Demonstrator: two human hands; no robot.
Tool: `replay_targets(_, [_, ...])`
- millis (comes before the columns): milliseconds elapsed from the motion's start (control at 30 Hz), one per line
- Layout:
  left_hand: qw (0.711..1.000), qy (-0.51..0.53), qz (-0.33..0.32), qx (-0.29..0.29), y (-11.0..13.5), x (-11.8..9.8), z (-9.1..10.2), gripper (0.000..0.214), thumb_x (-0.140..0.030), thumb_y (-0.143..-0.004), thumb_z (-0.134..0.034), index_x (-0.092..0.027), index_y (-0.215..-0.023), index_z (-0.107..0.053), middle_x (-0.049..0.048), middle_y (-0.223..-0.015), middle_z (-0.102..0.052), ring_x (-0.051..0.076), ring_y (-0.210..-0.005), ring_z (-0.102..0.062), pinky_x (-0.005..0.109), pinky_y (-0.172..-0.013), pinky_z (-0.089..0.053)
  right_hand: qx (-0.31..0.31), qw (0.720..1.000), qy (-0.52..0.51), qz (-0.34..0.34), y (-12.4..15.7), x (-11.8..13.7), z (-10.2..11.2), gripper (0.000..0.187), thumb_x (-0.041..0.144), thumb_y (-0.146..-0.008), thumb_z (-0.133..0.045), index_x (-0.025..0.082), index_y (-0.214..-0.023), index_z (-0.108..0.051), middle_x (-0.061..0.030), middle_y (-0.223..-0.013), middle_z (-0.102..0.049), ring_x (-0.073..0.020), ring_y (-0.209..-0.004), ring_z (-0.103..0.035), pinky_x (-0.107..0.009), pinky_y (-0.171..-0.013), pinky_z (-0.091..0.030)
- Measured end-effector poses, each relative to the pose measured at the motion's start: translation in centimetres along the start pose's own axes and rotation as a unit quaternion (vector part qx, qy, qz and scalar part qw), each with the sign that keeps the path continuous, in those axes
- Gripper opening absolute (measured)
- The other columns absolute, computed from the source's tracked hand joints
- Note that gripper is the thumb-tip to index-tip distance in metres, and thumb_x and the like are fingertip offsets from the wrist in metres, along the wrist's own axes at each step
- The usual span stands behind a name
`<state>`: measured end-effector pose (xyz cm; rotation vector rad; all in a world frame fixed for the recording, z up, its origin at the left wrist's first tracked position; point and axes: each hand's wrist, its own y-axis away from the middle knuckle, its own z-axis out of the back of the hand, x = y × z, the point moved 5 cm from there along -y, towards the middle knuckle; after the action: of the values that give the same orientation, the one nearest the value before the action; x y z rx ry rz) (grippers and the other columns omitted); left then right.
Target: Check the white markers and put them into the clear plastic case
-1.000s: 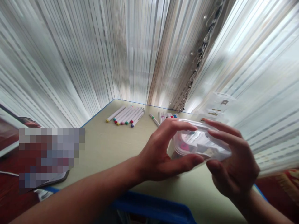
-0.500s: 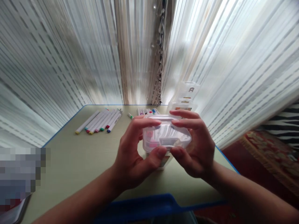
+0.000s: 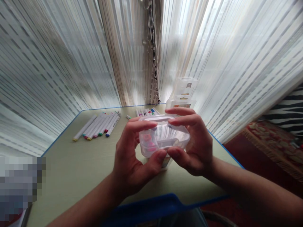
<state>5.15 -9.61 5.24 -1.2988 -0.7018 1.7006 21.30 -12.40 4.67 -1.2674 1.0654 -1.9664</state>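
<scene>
Between my hands is a clear plastic case (image 3: 169, 135) with a rounded lid, standing over the near part of the table. Something pink shows through its left side; the rest of the contents is blurred. My left hand (image 3: 137, 151) grips the left side, fingers on the far rim and thumb on the near edge. On the right side my right hand (image 3: 195, 142) has the same hold, its thumb close to the left thumb. Beyond the case lie several white markers (image 3: 148, 112), partly hidden by my fingers.
Several white markers with coloured ends (image 3: 98, 126) lie on the left of the pale, blue-edged table (image 3: 78, 170). Another clear plastic container (image 3: 184, 94) stands at the back right, before the string curtain (image 3: 134, 56). A patterned textile (image 3: 272, 142) is off to the right.
The view has shifted slightly, so the markers and containers sit a little further left. Both hands keep their hold on the case, whose top now shows slightly more.
</scene>
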Motion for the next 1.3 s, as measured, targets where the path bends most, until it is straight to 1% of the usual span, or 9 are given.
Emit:
replay_targets(133, [1.0,-0.014,0.003,-0.007,-0.04,-0.15,-0.06,0.029,-0.031,-0.086,-0.067,-0.023,-0.112,-0.058,0.0051,-0.111,-0.06,0.021,-0.101,-0.061,0.034,-0.078,-0.056,-0.007,1.0,0.006,-0.009,-0.02,0.27,0.06,0.038,0.037,-0.079,-0.074,0.024,-0.112,-0.06,-0.0138,-0.127,-0.059,-0.0334,-0.121,-0.057,-0.052,-0.088,-0.056])
replay_targets(333, [1.0,0.014,0.004,-0.007,-0.07,-0.14,-0.14,0.031,-0.029,-0.084,-0.069,-0.023,-0.112,-0.059,0.0061,-0.112,-0.06,0.021,-0.1,-0.061,0.034,-0.076,-0.057,-0.004,1.0,0.008,-0.017,-0.13,0.48,-0.01,0.038,0.038,-0.079,-0.074,0.024,-0.111,-0.059,-0.0139,-0.127,-0.059,-0.0336,-0.121,-0.056,-0.053,-0.089,-0.056])
replay_targets(467, [1.0,0.02,0.005,-0.002,-0.09,-0.18,-0.14,0.03,-0.029,-0.085,-0.068,-0.023,-0.113,-0.059,0.0062,-0.112,-0.059,0.021,-0.1,-0.061,0.034,-0.077,-0.057,0.0,1.0,0.013,0.001,-0.1,0.19,0.01,0.039,0.039,-0.079,-0.072,0.024,-0.112,-0.058,-0.0136,-0.127,-0.058,-0.0331,-0.12,-0.057,-0.054,-0.091,-0.055])
replay_targets(567, [1.0,0.024,0.001,0.004,-0.07,-0.12,-0.12,0.031,-0.028,-0.085,-0.067,-0.023,-0.114,-0.058,0.0064,-0.112,-0.059,0.021,-0.1,-0.061,0.034,-0.078,-0.057,0.006,1.0,0.002,0.015,0.03,-0.12,0.1,0.042,0.035,-0.078,-0.069,0.022,-0.116,-0.058,-0.0147,-0.128,-0.057,-0.0339,-0.121,-0.055,-0.055,-0.093,-0.053])
replay_targets(733, [0.999,0.012,-0.031,0.013,-0.05,0.01,-0.21,0.041,-0.023,-0.079,-0.07,-0.022,-0.116,-0.055,0.0076,-0.113,-0.057,0.022,-0.102,-0.06,0.035,-0.08,-0.057,0.019,0.999,0.0,0.034,0.2,-0.37,0.16,0.05,0.03,-0.072,-0.068,0.021,-0.12,-0.057,-0.0157,-0.13,-0.056,-0.0357,-0.123,-0.055,-0.056,-0.093,-0.053])
replay_targets(833, [0.999,0.006,-0.043,0.012,-0.05,-0.01,-0.31,0.048,-0.017,-0.073,-0.071,-0.021,-0.118,-0.053,0.0082,-0.114,-0.056,0.022,-0.104,-0.059,0.034,-0.081,-0.057,0.023,0.999,0.017,0.038,0.25,-0.44,0.08,0.054,0.032,-0.071,-0.07,0.023,-0.121,-0.055,-0.015,-0.131,-0.055,-0.0356,-0.123,-0.054,-0.055,-0.093,-0.053])
replay_targets(967, [0.999,0.002,-0.04,0.015,-0.02,-0.02,-0.39,0.052,-0.018,-0.072,-0.072,-0.022,-0.12,-0.052,0.0082,-0.115,-0.056,0.023,-0.105,-0.058,0.035,-0.079,-0.058,0.02,0.998,0.035,0.041,0.19,-0.39,0.03,0.054,0.037,-0.072,-0.073,0.024,-0.121,-0.055,-0.0144,-0.13,-0.056,-0.0347,-0.122,-0.055,-0.055,-0.095,-0.053])
replay_targets(1133, [0.999,0.025,-0.036,0.024,0.31,0.2,-0.26,0.044,-0.029,-0.082,-0.067,-0.022,-0.123,-0.053,0.0096,-0.116,-0.056,0.025,-0.108,-0.058,0.04,-0.086,-0.056,0.018,0.998,0.029,0.045,0.04,-0.1,0.15,0.052,0.039,-0.074,-0.076,0.023,-0.12,-0.056,-0.0152,-0.128,-0.058,-0.034,-0.121,-0.056,-0.055,-0.096,-0.052])
replay_targets(1300, [0.997,-0.045,-0.061,0.024,0.82,0.09,0.02,0.045,-0.038,-0.087,-0.064,-0.024,-0.128,-0.053,0.0123,-0.134,-0.053,0.033,-0.13,-0.048,0.055,-0.105,-0.046,0.025,0.998,0.026,0.042,0.2,0.04,0.32,0.046,0.042,-0.082,-0.069,0.024,-0.122,-0.056,-0.0148,-0.134,-0.058,-0.0355,-0.125,-0.056,-0.06,-0.101,-0.048])
